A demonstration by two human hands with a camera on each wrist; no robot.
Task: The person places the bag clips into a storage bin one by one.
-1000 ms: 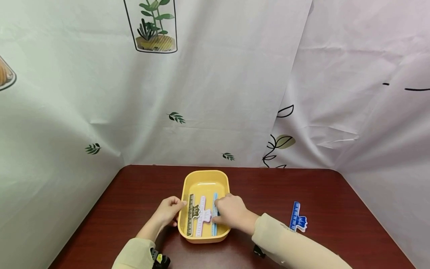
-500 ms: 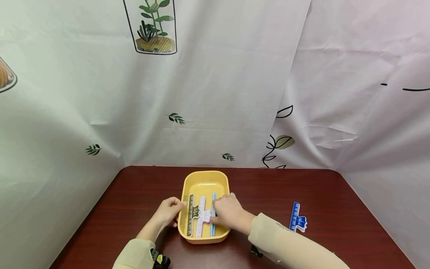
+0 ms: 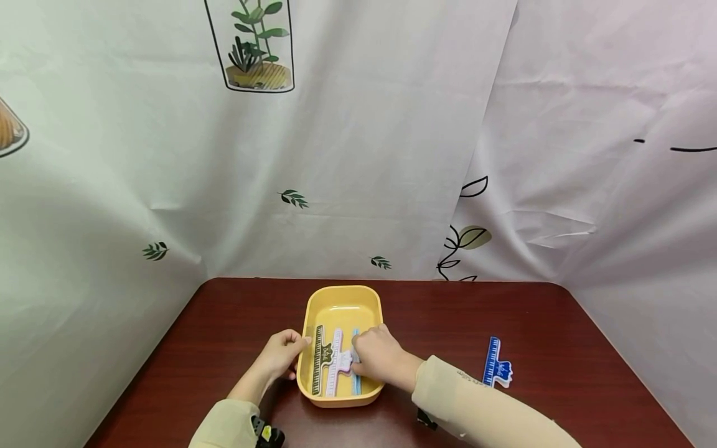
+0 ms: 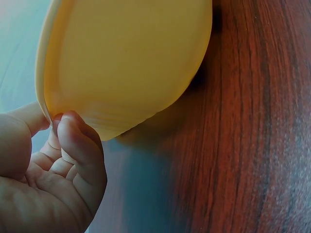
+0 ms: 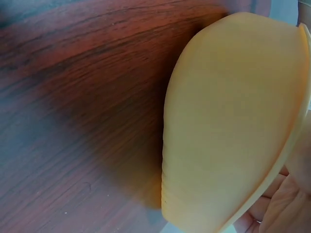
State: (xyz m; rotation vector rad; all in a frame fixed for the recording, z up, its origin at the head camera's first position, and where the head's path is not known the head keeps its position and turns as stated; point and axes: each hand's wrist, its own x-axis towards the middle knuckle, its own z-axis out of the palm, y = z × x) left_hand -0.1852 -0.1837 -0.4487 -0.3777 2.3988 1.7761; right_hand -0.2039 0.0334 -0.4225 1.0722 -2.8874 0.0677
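A yellow plastic tray point(image 3: 344, 311) stands on the table. My left hand point(image 3: 278, 354) pinches its left rim between thumb and fingers; the left wrist view shows this grip on the tray wall point(image 4: 131, 53). Reaching over the right rim, my right hand point(image 3: 379, 354) holds a light blue ruler clip point(image 3: 356, 386) inside the tray, partly hidden by the fingers. To its left lie a pale lilac ruler clip point(image 3: 336, 361) and a dark olive ruler clip point(image 3: 318, 367), roughly parallel. In the right wrist view the tray's outer wall point(image 5: 228, 121) hides most of that hand.
A dark blue ruler clip point(image 3: 493, 361) lies on the dark red-brown table point(image 3: 437, 317), right of the tray and just beyond the right sleeve point(image 3: 482, 398). A pale patterned cloth point(image 3: 358, 155) hangs behind the table and along both sides.
My right hand has shifted slightly left with the light blue clip, closer to the lilac one. The left hand keeps its place on the rim.
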